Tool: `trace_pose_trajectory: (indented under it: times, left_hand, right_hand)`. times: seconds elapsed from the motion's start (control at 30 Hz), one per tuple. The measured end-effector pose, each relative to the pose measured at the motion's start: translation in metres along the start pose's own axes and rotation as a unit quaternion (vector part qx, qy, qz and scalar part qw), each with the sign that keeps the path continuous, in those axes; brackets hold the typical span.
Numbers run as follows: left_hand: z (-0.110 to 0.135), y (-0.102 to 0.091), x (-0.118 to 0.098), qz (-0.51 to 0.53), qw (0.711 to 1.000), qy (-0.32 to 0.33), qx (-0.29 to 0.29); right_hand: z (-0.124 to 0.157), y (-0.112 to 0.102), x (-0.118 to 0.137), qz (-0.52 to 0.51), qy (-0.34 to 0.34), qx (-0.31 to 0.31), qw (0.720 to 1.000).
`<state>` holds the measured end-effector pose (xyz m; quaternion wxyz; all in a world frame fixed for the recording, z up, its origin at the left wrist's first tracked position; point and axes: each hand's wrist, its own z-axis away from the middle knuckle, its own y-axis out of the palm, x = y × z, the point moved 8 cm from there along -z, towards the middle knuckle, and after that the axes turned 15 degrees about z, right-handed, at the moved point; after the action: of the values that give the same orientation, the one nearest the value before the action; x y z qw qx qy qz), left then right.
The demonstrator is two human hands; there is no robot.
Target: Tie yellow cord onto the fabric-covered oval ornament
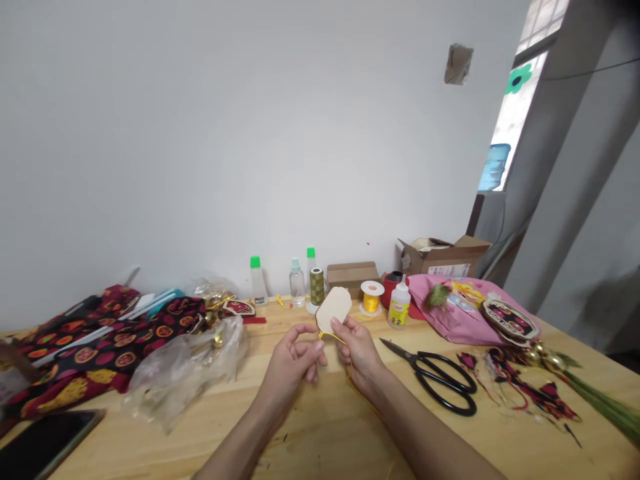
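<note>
My right hand (361, 347) pinches a pale, flat wooden plaque (334, 308) with scalloped edges, its plain face toward me. Yellow cord (331, 335) is looped at the plaque's lower corner and runs across to my right hand, then trails down along my right forearm. My left hand (299, 355) is at that corner, thumb and fingers closed on the yellow cord near its knot. Both hands are raised over the middle of the table. To their right lie black-handled scissors (435, 373), blades pointing toward the hands.
Behind the hands stand a spool of yellow cord (371, 300), a glue bottle (399, 305), green thread (317, 287) and a small cardboard box (353, 275). A pink bag (465, 313) carries a decorated plaque (510, 320) at right. Patterned fabric (115, 347), a plastic bag (185, 367) and a phone (50, 440) lie left.
</note>
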<state>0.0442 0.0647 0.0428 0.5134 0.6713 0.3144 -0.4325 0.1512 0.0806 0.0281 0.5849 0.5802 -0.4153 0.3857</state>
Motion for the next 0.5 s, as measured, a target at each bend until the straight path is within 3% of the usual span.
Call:
trace_pose_trajectory:
  times: [0.5]
  left_hand:
    - [0.0012,-0.0013,0.0095,-0.023,0.998,-0.046,0.041]
  right_hand:
    - [-0.0014,-0.0044,0.0054,-0.025,-0.021,-0.016,0.999]
